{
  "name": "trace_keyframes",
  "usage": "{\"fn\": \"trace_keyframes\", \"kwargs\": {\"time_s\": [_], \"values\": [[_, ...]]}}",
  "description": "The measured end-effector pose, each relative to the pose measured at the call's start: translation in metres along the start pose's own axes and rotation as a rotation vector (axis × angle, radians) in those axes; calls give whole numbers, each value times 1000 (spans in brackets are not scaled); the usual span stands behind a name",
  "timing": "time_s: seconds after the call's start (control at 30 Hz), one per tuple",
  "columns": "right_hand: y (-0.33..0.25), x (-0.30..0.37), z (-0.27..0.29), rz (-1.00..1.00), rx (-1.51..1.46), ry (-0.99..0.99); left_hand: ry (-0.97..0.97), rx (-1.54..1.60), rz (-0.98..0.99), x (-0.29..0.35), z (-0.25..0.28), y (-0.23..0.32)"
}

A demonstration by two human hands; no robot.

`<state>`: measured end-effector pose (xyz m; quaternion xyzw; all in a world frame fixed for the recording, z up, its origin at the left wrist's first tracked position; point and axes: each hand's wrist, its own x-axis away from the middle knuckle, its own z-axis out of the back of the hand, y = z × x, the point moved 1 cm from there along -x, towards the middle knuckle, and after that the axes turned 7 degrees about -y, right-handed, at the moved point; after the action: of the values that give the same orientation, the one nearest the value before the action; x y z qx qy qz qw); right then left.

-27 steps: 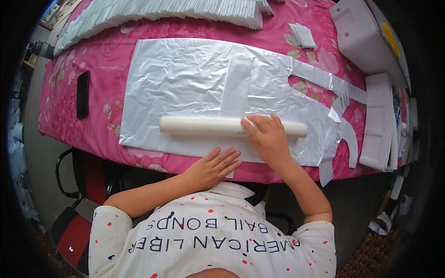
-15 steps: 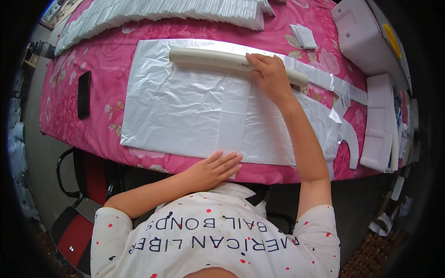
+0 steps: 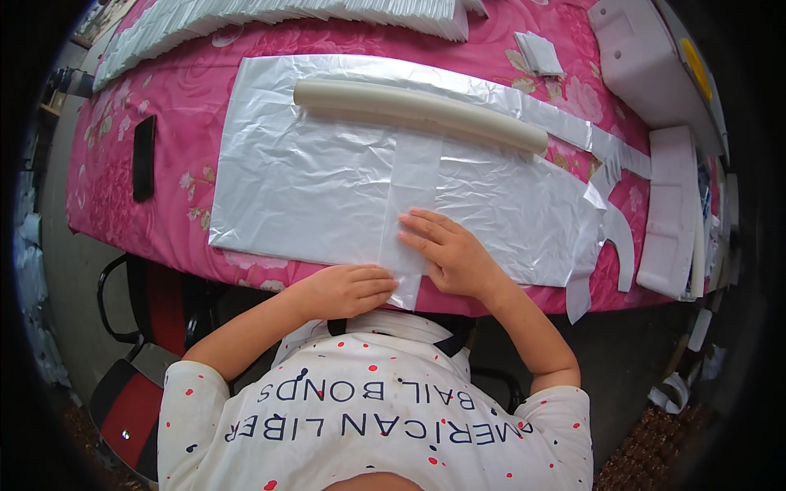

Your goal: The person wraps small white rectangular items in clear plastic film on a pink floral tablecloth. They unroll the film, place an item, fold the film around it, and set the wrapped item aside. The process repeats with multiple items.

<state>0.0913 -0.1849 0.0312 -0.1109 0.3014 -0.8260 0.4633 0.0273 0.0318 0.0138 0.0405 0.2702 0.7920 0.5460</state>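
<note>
A shiny white plastic bag (image 3: 303,180) lies flat on the table, its cut handle end to the right. A pale, slightly curved pipe (image 3: 417,112) rests across its far part, with no hand on it. Down the middle runs a narrow white plastic strip (image 3: 414,172), its near end hanging at the table's front edge. My left hand (image 3: 348,291) is beside that near end, fingers stretched and close together, fingertips at the strip. On the strip and bag just right of it lies my right hand (image 3: 457,255), fingers extended and somewhat apart.
A long row of folded white plastic (image 3: 286,10) lines the far edge. A small folded stack (image 3: 539,54) is at the far right. White foam boxes (image 3: 667,213) stand along the right side. A black phone (image 3: 144,158) lies on the pink floral tablecloth (image 3: 102,188); red-black chairs (image 3: 135,409) stand lower left.
My right hand has let go of the pipe and come toward me onto the strip. My left hand has shifted slightly left, beside the strip's near end. The pipe stays on the bag.
</note>
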Motion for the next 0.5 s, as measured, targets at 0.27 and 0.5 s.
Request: {"fn": "trace_keyframes", "kwargs": {"time_s": [0.27, 0.5], "values": [[3, -1, -14, -45, 45, 233, 213, 264, 204, -16, 28, -9], [5, 1, -6, -140, 81, 283, 62, 161, 347, -24, 30, -36]]}}
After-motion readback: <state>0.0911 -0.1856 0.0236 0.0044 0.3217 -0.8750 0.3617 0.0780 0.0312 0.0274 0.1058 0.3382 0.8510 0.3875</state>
